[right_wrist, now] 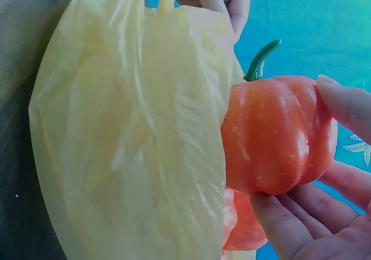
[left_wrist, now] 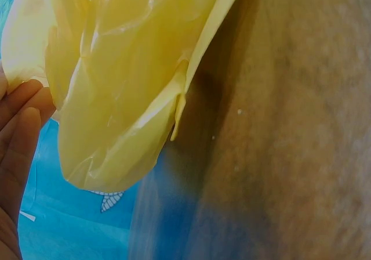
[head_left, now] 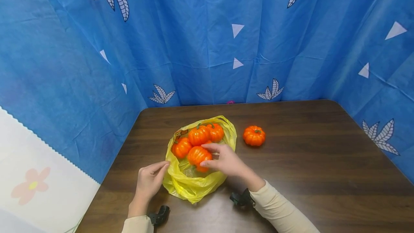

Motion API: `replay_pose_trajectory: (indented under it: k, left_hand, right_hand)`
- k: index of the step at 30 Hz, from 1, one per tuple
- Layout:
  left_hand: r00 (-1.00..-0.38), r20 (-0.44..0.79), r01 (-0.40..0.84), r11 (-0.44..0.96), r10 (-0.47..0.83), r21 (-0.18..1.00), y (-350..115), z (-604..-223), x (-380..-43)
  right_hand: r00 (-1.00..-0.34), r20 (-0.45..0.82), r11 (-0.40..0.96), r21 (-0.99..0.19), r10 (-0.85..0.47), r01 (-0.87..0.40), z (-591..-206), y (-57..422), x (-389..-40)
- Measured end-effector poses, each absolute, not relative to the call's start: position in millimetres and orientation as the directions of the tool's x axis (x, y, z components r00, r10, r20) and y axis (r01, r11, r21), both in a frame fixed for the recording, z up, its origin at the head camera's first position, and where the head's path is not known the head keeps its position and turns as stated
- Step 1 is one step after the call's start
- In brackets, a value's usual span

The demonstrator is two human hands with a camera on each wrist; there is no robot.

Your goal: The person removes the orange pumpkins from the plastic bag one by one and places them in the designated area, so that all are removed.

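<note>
A yellow plastic bag (head_left: 194, 188) lies on the table with its mouth facing up and several small orange toy pumpkins inside, one of them (head_left: 198, 135) near the back. With thumb and fingertips, my left hand (head_left: 150, 179) pinches the bag's left rim. My right hand (head_left: 228, 160) holds a pumpkin (right_wrist: 278, 135) at the bag's mouth, thumb on one side and fingers on the other. In the right wrist view its green stem sticks up, and the bag wall hides part of its side. The left wrist view shows the bag's outside (left_wrist: 122, 97) beside my fingers.
Another orange pumpkin (head_left: 254, 136) sits on the brown wooden table (head_left: 310, 161), right of the bag. A blue patterned curtain (head_left: 207, 39) hangs behind the table and along its sides. Dark wrist devices (head_left: 159, 215) are by both wrists.
</note>
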State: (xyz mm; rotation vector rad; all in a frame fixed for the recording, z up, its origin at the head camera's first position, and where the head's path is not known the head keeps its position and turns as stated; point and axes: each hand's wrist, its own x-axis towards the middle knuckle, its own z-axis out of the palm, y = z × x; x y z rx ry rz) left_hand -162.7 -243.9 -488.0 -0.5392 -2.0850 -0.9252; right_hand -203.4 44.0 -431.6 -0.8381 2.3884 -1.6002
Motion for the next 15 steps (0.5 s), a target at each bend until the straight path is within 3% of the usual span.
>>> replay_pose_trajectory:
  k: [15]
  left_hand:
    - [-0.604, 0.794, 0.635, 0.647, 0.073, 0.423, -243.0, -486.0, -161.7]
  right_hand:
    - [-0.829, 0.227, 0.210, -0.902, -0.512, -0.376, -428.1, 54.4, -210.7]
